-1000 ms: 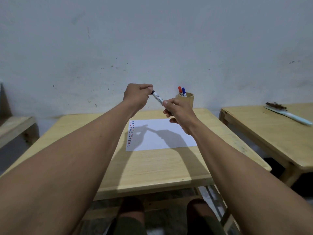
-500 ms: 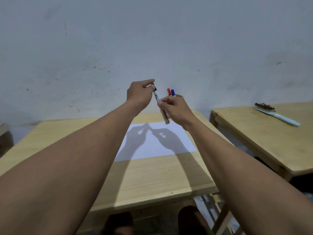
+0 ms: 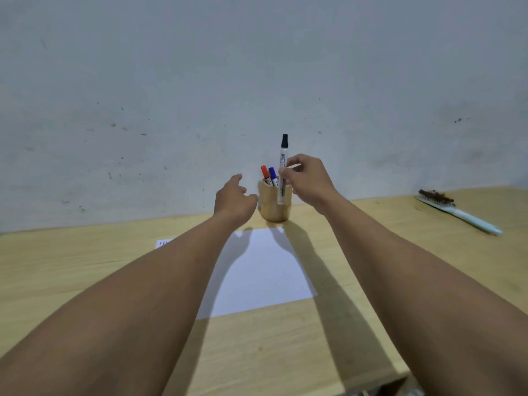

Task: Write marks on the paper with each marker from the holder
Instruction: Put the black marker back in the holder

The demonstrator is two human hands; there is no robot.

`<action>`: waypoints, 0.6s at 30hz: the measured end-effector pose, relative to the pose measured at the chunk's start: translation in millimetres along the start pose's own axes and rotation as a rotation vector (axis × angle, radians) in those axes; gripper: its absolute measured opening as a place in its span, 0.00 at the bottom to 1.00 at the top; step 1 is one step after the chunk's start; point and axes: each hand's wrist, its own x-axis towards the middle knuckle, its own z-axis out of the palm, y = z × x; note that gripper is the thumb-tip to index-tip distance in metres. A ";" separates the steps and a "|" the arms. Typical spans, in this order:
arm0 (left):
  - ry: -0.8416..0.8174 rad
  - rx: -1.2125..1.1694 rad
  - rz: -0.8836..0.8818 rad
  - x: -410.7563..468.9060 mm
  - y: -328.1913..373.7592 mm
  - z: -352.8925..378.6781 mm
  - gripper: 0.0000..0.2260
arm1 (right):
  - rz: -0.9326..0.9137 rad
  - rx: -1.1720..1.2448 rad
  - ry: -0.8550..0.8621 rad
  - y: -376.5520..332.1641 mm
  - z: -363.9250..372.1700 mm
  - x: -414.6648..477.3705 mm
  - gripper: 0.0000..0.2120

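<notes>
A round wooden holder (image 3: 274,205) stands at the far edge of the table, just beyond a white sheet of paper (image 3: 257,270). A red-capped marker (image 3: 265,173) and a blue-capped marker (image 3: 272,175) stick out of it. My right hand (image 3: 307,180) pinches a black-capped marker (image 3: 282,167) upright, cap up, its lower end in front of the holder's rim. My left hand (image 3: 235,198) hovers just left of the holder with fingers apart, holding nothing. Small coloured marks (image 3: 164,243) show at the paper's far left corner; my left forearm hides the rest.
The wooden table (image 3: 85,270) meets a grey wall behind the holder. A second wooden table (image 3: 471,252) to the right carries a brush with a pale blue handle (image 3: 457,211). My forearms cross most of the near table.
The black marker now has its cap on and stands upright in my right hand by the holder. My left hand let go of it and opened. The view moved closer to the holder.
</notes>
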 end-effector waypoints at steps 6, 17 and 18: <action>-0.083 0.049 -0.003 26.7 -7.8 41.1 0.41 | -0.047 -0.090 0.067 0.4 -3.5 41.1 0.05; -0.075 0.019 0.078 54.2 -22.5 73.0 0.28 | 0.063 -0.336 0.004 35.9 21.8 77.3 0.06; -0.074 0.015 0.076 55.1 -25.4 75.4 0.27 | 0.091 -0.373 -0.015 39.5 24.1 78.7 0.06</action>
